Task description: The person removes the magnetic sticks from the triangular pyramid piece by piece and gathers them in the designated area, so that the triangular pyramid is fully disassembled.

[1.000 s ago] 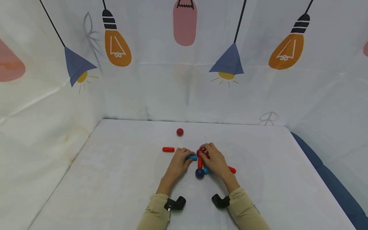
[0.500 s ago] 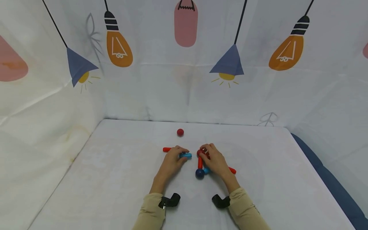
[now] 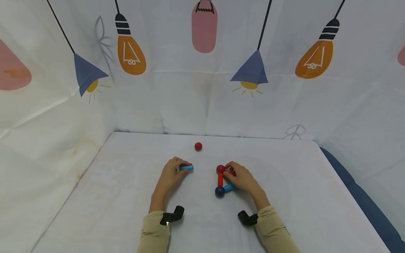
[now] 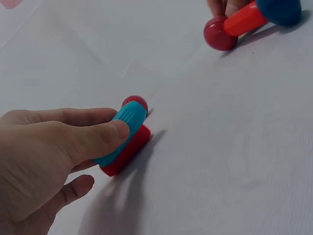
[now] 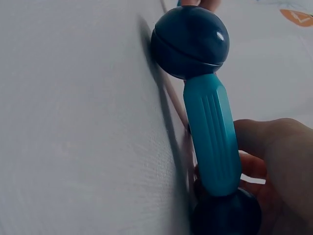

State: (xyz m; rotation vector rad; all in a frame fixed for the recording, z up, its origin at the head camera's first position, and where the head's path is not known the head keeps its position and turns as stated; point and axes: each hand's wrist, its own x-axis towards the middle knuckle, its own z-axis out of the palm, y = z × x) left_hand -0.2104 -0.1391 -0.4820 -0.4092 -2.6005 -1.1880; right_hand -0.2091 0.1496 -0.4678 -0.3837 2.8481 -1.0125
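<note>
A person's left hand (image 3: 169,175) pinches a light-blue rod (image 4: 134,114) with a red rod (image 4: 129,154) just beside its fingertips, apparently sorting pieces, while the right hand (image 3: 243,180) grips a ball-and-rod frame (image 3: 220,179) at its fingertips, the next move seemingly calling for steadiness.

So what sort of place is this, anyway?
Probably a small sheeted-off booth for recording tabletop work, though its wider surroundings are hidden: white sheeting printed with light bulbs rises behind a white table, and black devices sit at both cuffs.
</note>
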